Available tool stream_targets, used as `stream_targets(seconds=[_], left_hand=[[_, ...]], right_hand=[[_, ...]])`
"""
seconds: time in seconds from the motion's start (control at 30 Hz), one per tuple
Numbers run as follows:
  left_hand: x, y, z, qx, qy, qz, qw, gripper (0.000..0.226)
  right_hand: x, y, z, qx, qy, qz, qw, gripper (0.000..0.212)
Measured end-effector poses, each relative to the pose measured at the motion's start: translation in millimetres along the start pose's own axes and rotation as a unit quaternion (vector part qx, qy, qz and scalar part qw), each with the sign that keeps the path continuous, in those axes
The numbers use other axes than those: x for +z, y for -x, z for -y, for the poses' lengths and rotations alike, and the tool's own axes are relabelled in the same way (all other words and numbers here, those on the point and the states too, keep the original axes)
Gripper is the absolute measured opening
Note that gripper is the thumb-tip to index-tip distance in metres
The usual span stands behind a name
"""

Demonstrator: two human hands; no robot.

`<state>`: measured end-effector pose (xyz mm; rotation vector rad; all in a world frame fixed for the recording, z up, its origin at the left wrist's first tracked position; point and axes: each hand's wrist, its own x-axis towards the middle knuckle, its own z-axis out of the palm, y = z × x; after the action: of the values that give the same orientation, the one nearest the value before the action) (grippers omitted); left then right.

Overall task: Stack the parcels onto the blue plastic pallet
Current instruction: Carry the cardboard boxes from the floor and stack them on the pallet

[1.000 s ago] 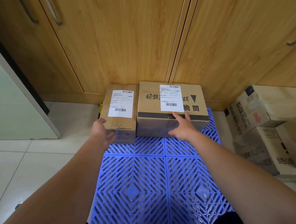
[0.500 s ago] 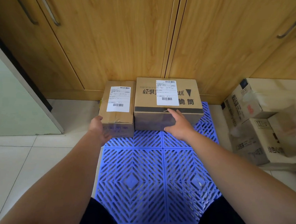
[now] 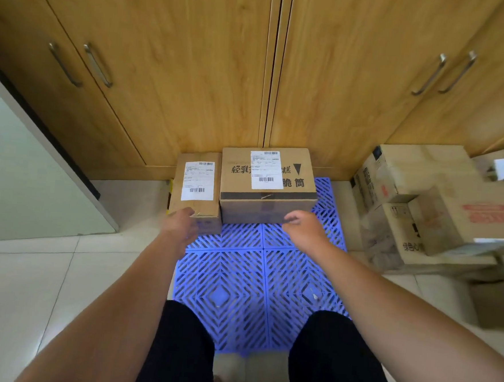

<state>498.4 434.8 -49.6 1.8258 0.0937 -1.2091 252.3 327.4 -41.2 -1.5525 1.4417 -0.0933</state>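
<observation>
Pallet (image 3: 238, 282), blue, on floor. Left hand (image 3: 182, 224), blurred, at small parcel's (image 3: 198, 176) near corner; grip cannot be told. Right hand (image 3: 303, 228) loosely curled, empty, before large parcel (image 3: 266, 209). Parcels side by side at pallet's far edge.

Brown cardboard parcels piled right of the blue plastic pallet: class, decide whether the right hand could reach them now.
Probably yes: the right hand hangs empty near that pile of brown cardboard parcels, with nothing standing between.

Left arm (image 3: 112, 300): bare, reaches out far.
Left hand (image 3: 182, 224): blurry, fingers hard to see.
Right arm (image 3: 400, 314): bare, reaches out far.
Right hand (image 3: 303, 227): palm down, fingers loosely bent, holds nothing.
</observation>
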Motion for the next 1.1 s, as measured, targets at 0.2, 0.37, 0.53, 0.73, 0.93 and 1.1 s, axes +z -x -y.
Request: stream_targets(seconds=[0.2, 0.37, 0.53, 0.73, 0.93, 1.1], left_hand=[[19, 166, -39, -0.038, -0.033, 0.038, 0.998, 0.017], [34, 317, -84, -0.088, -0.049, 0.092, 0.991, 0.02], [68, 451, -112, -0.078, -0.132, 0.102, 0.983, 0.019], [148, 552, -106, -0.052, -0.196, 0.17, 0.964, 0.019], [222, 595, -82, -0.05, -0.244, 0.198, 0.948, 0.011], [283, 592, -76, -0.054, -0.257, 0.215, 0.941, 0.011]], right_hand=[[-66, 124, 38, 0.09, -0.055, -0.024, 0.994, 0.011], [-157, 244, 75, 0.16, -0.13, -0.062, 0.977, 0.007], [-260, 354, 97, 0.201, -0.233, -0.105, 0.946, 0.009], [-349, 432, 59, 0.219, -0.338, -0.152, 0.903, 0.018], [-399, 472, 0, 0.25, -0.435, -0.214, 0.838, 0.013], [-445, 464, -33, 0.267, -0.486, -0.246, 0.795, 0.013]])
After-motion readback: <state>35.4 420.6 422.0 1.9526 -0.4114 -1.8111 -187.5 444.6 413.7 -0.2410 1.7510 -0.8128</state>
